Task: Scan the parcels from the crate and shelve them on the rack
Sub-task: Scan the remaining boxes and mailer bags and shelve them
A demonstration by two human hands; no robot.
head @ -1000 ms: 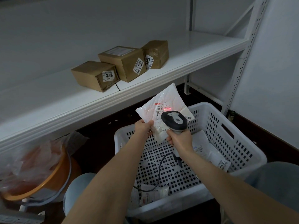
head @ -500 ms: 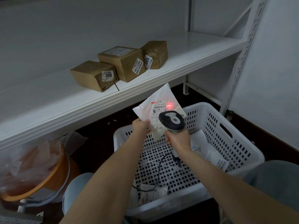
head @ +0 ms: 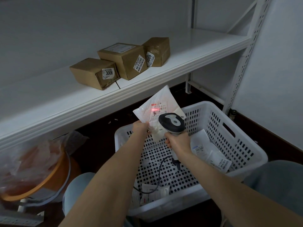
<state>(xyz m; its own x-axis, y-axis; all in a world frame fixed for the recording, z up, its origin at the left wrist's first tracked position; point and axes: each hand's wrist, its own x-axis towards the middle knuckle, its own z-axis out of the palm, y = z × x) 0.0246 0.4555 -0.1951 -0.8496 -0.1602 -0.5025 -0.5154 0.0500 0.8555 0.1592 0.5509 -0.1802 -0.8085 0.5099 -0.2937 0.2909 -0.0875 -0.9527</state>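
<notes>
Head view, scanning step. The left hand (head: pixel 141 128) is pinching the lower edge of a white soft parcel (head: pixel 161 99), with thumb and fingers closed on it, and is holding it tilted in the air above the far left corner of the white perforated crate (head: pixel 238 145). The right hand (head: pixel 177 142) is gripping the handle of a black-and-grey scanner (head: pixel 172 122), with the fingers wrapped round it, just above the crate's far rim. The scanner's head is overlapping the parcel's lower right part. A red scan line (head: pixel 154 109) is falling on the barcode of the parcel's label. The scanner's black cable (head: pixel 161 176) is hanging down into the crate and looping over its floor.

Inside the crate, a flat white parcel (head: pixel 207 149) is leaning against the right wall, and another labelled packet (head: pixel 155 192) is lying in the near left corner.

Above and beyond the crate, the white rack shelf (head: pixel 193 51) is carrying three brown boxes side by side, each touching the next: one labelled 3006 (head: pixel 91 72), one labelled 46-2-3205 (head: pixel 122 57) and one labelled 3005 (head: pixel 158 48). To the left of the crate, an orange basin (head: pixel 54 176) covered with clear plastic is sitting under the shelf.
</notes>
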